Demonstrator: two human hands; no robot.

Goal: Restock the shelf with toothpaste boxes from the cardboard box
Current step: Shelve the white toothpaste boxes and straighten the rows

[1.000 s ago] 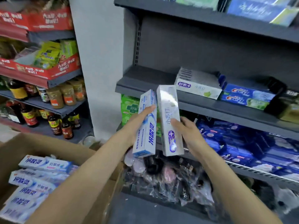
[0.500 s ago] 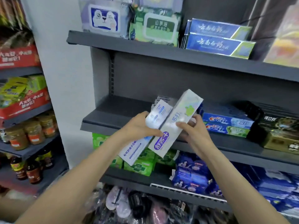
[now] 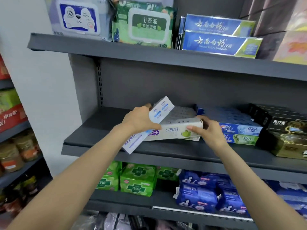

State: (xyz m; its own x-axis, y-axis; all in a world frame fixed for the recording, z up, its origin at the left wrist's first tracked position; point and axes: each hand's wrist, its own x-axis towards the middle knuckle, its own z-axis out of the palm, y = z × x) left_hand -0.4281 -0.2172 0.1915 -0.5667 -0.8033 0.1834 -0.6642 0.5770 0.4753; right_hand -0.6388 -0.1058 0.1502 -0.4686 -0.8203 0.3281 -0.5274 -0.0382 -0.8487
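My left hand (image 3: 139,120) grips a white-and-blue toothpaste box (image 3: 159,112) that slants up to the right, its low end hanging past the front edge of the grey middle shelf (image 3: 99,123). My right hand (image 3: 210,131) holds the right end of a white toothpaste box (image 3: 174,131) with a purple logo and green fruit, lying lengthwise on top of a matching white stack on that shelf. The cardboard box is out of view.
Blue toothpaste boxes (image 3: 240,130) and black-gold boxes (image 3: 285,135) fill the shelf's right side. Wet wipes (image 3: 78,17) and blue toothpaste boxes (image 3: 217,42) stand on the shelf above. Green packs (image 3: 137,180) and blue packs (image 3: 207,191) sit below. Jars (image 3: 15,155) line the left rack.
Both hands rose from the cardboard box to the middle shelf. The white box turned from upright to flat and now lies on the white stack; the blue-white box stays tilted in my left hand.
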